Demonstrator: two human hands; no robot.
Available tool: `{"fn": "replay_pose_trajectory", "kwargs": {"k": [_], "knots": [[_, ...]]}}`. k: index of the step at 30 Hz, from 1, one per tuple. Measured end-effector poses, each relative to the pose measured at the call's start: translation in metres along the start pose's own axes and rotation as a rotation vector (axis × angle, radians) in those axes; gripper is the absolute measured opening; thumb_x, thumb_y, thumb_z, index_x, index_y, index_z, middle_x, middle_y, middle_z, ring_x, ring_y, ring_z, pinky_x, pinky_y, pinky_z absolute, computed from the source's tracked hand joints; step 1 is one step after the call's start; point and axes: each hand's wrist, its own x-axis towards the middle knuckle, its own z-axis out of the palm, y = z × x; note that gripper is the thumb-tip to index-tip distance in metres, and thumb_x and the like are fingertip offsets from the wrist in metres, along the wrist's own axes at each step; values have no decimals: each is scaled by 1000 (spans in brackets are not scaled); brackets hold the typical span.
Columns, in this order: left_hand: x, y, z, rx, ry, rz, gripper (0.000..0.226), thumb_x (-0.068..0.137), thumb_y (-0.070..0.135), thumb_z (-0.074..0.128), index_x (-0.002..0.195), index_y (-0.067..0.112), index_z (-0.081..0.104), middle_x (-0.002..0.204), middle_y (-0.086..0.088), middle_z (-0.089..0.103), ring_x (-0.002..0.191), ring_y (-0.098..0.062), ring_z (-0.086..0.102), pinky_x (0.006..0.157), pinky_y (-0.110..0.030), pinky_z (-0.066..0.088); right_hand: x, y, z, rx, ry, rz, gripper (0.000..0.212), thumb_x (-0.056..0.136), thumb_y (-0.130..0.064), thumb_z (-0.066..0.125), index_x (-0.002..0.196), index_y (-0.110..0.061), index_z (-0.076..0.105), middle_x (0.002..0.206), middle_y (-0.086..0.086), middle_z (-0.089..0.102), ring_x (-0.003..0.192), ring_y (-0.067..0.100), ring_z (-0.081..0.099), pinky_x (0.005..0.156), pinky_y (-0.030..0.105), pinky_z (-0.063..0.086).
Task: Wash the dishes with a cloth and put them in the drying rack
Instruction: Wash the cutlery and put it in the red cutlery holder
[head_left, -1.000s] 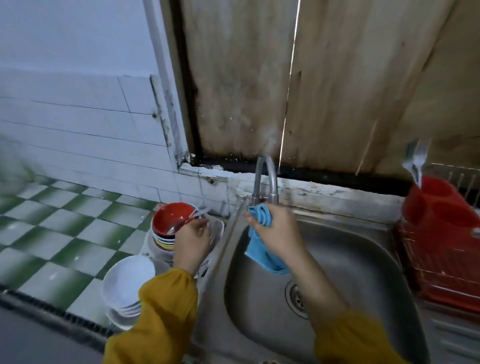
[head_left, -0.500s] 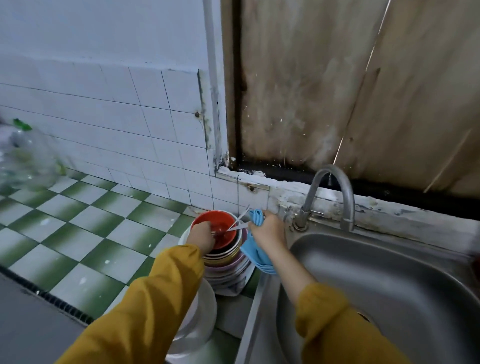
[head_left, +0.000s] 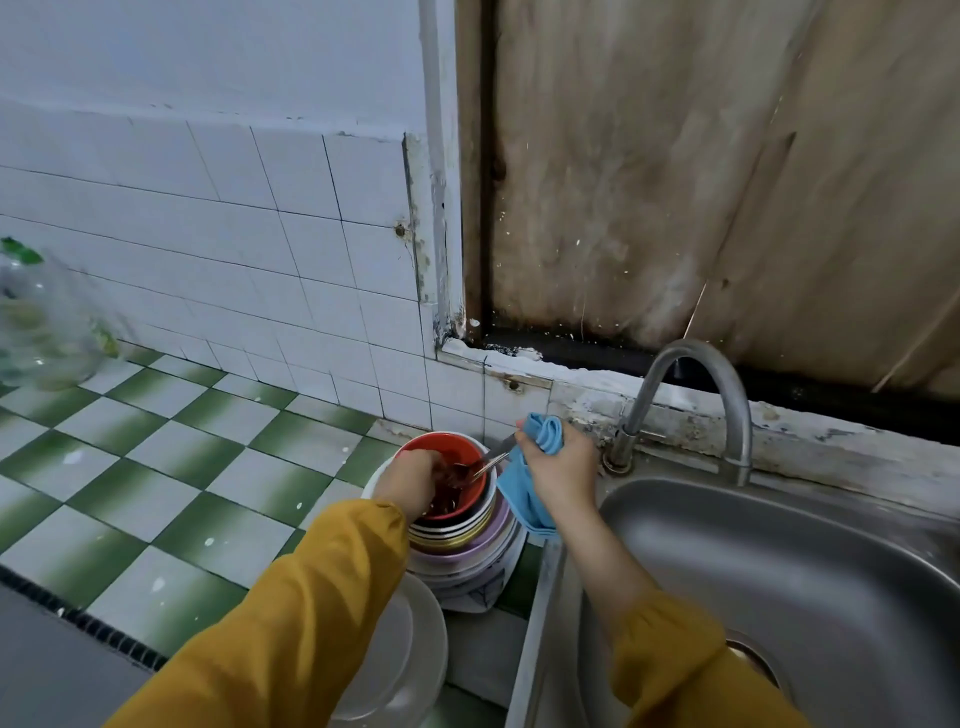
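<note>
— The hands, how do they stand?

— Apart, though close. The left hand (head_left: 415, 480) dips into the round red bowl (head_left: 441, 444), fingers curled down at the thin metal cutlery (head_left: 491, 460) lying in it. Whether they pinch it I cannot tell. The right hand (head_left: 563, 467), just beside the bowl, is clenched round the crumpled light-blue cloth (head_left: 543, 435).

— And the dishes?

— The red bowl tops a leaning stack of striped, lilac and white bowls and plates (head_left: 467, 545) on the green-and-white checked tile counter (head_left: 156, 467), under the left hand and just left of the stainless steel sink (head_left: 779, 571). The bowl's inside looks dark and smeared. The cloth bunches above the fist and hangs in folds below it, against the stack.
</note>
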Motion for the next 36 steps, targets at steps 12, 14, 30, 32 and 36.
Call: {"fn": "replay_pose_trajectory", "kwargs": {"k": [12,14,30,32,36], "knots": [[-49,34,0,-72,210,160,19,97,13,55,106,7,70,98,-13,71,92,-27,65,73,-20,38,-17,15,-40,556,304,397,19,83,-12,76,99,-16,67,104,8,71,88,24,69,83,40,57],[-62,46,7,-124,216,129,17,94,11,57,102,5,71,93,-13,72,83,-25,63,71,-19,36,-24,18,-50,690,309,445,32,85,-16,74,115,-15,61,103,8,69,87,27,68,83,42,57],[-175,138,66,-739,4,145,21,85,-16,57,79,-4,73,59,7,69,54,-1,62,55,-22,52,-113,38,-131,300,-91,45,26,89,2,63,104,-19,60,95,-1,68,86,7,67,73,15,51],[-181,150,70,-686,32,178,21,86,-12,57,76,-4,72,64,-4,69,57,-6,60,56,-27,51,-114,35,-139,304,38,-13,17,91,0,61,104,-12,60,90,-1,66,76,-3,65,68,10,49],[-188,177,71,-632,96,185,16,85,-5,59,73,-7,70,66,-12,65,60,-14,55,57,-26,46,-115,33,-154,343,189,-24,22,89,-6,66,105,-16,56,93,-2,65,87,5,67,74,16,53]]}}
